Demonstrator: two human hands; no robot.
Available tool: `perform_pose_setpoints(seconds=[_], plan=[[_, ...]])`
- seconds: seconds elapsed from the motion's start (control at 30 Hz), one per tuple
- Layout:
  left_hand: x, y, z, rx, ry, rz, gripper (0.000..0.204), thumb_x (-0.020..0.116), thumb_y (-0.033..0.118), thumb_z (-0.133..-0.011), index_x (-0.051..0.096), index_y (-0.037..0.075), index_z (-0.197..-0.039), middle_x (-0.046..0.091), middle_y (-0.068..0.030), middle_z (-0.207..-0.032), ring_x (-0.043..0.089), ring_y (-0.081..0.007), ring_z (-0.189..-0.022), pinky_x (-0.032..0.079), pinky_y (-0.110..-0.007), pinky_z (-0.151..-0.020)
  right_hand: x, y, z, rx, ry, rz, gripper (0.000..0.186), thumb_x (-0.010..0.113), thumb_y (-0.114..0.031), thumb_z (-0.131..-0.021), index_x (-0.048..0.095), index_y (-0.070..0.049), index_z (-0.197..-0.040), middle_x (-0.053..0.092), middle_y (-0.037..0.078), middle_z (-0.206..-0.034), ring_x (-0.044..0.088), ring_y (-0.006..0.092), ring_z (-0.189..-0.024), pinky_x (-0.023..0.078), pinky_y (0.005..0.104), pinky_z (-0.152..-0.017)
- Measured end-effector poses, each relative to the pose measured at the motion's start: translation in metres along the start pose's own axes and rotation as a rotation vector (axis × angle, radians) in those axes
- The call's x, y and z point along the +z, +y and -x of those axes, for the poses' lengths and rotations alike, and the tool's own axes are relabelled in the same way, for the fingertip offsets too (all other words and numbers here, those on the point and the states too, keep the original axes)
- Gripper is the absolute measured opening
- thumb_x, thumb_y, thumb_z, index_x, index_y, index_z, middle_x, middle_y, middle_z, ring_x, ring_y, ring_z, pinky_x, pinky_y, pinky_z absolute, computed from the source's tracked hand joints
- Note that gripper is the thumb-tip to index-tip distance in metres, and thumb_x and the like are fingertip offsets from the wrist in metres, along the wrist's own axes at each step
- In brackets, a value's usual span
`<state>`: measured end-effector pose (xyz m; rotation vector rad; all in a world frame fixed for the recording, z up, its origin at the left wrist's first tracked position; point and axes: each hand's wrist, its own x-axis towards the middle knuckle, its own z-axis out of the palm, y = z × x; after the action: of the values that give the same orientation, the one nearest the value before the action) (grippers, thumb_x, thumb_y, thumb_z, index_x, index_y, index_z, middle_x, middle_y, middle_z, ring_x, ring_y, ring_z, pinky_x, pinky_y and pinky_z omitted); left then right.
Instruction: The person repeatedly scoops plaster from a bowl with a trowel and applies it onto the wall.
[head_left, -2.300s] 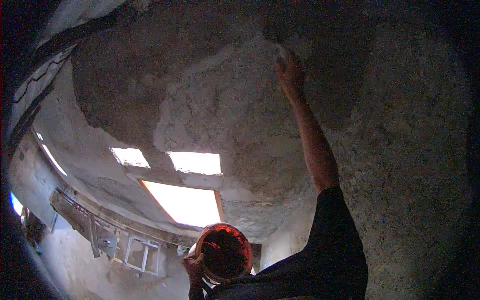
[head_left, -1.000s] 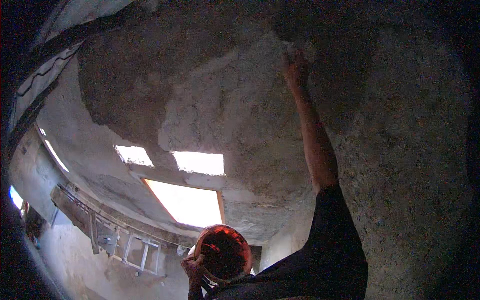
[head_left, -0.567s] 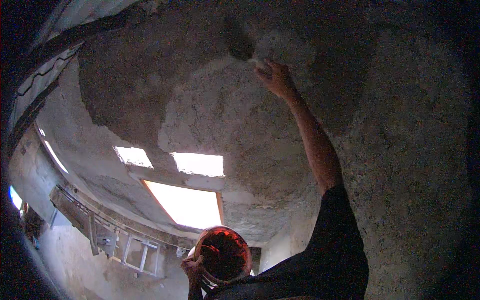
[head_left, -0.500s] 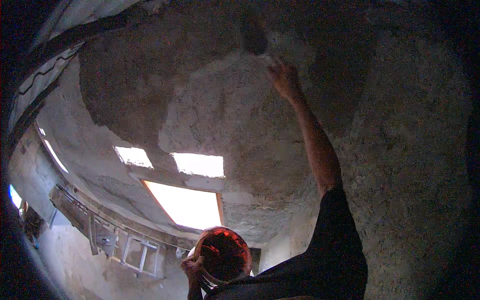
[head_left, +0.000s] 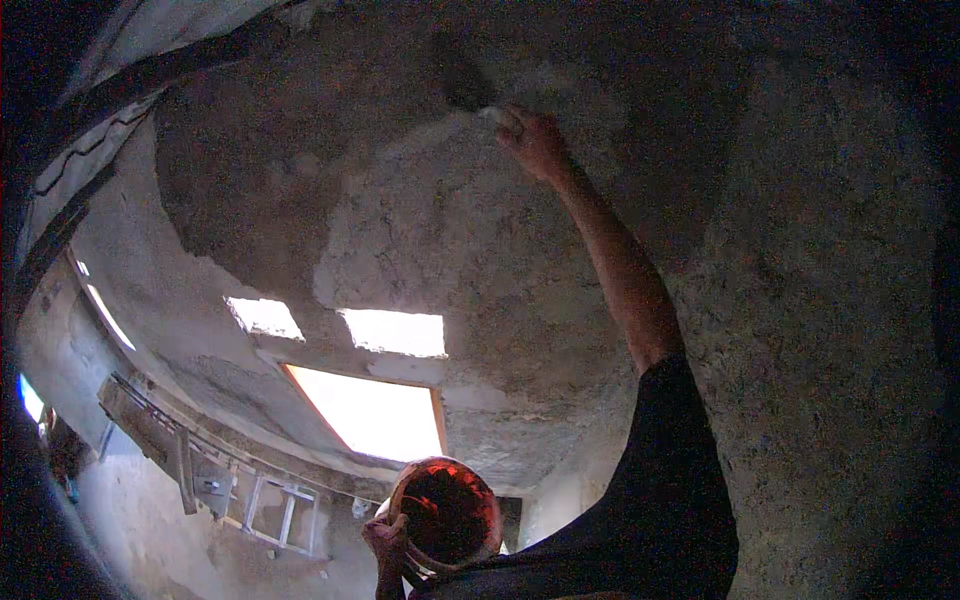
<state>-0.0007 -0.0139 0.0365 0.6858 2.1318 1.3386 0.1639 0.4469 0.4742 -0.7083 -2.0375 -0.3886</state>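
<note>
My right arm, in a dark sleeve, stretches high up the rough plastered wall. At its end my right hand is closed round the pale handle of what looks like a wide brush. The brush's dark head lies against the wall to the left of the fingers; dim light blurs its outline. Low in the view, my left hand grips the rim of a bucket on its left side. The bucket is tilted so its mouth faces me, its inside reddish and dark. What it contains cannot be made out.
A bright window opening with two smaller openings above it lies left of centre. Lower left, a ladder-like frame and a board stand beyond. A dark beam curves across the upper left.
My right hand and the brush have moved left along the wall, the brush head tilting further over. My left hand and the bucket have stayed almost in place.
</note>
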Motion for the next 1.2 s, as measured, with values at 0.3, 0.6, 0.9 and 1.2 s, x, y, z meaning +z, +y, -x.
perform_pose_setpoints(seconds=[0.3,0.6,0.9,1.2], plan=[[0.002,-0.012,-0.001,0.221,0.009,-0.199,0.023,0.067,0.022,-0.063,0.062,0.0,-0.063,0.052,-0.0019,-0.047,0.047,-0.0116,-0.043,0.038,-0.03,-0.045,-0.022,0.071,0.0,-0.159,0.419,0.79,0.052,0.053,-0.039,-0.082,0.046,-0.002,-0.119,0.056,0.02,-0.106,0.056,0.0351,-0.092,0.045,0.0425,-0.081],[-0.001,-0.003,0.003,0.128,0.03,-0.161,0.023,0.066,0.022,-0.063,0.061,-0.001,-0.061,0.05,-0.0037,-0.045,0.045,-0.0129,-0.041,0.038,-0.032,-0.045,-0.005,-0.018,-0.017,0.164,0.024,0.014,0.051,0.053,-0.036,-0.083,0.046,-0.001,-0.118,0.057,0.02,-0.103,0.057,0.0344,-0.09,0.045,0.0423,-0.079],[0.002,-0.051,-0.012,0.352,-0.008,-0.197,0.024,0.067,0.022,-0.063,0.061,-0.001,-0.06,0.048,-0.0027,-0.045,0.043,-0.0102,-0.042,0.037,-0.03,-0.044,-0.055,-0.034,0.013,0.485,-0.12,-0.172,0.052,0.056,-0.038,-0.081,0.044,-0.004,-0.121,0.056,0.019,-0.106,0.054,0.034,-0.096,0.041,0.0454,-0.084],[-0.005,-0.002,0.002,0.117,0.004,-0.142,0.025,0.068,0.023,-0.06,0.063,-0.002,-0.066,0.052,-0.0021,-0.048,0.045,-0.0095,-0.044,0.039,-0.03,-0.046,-0.019,0.1,0.028,0.316,0.22,0.459,0.049,0.056,-0.033,-0.082,0.044,-0.004,-0.12,0.049,0.021,-0.114,0.053,0.0357,-0.098,0.043,0.0464,-0.082]])
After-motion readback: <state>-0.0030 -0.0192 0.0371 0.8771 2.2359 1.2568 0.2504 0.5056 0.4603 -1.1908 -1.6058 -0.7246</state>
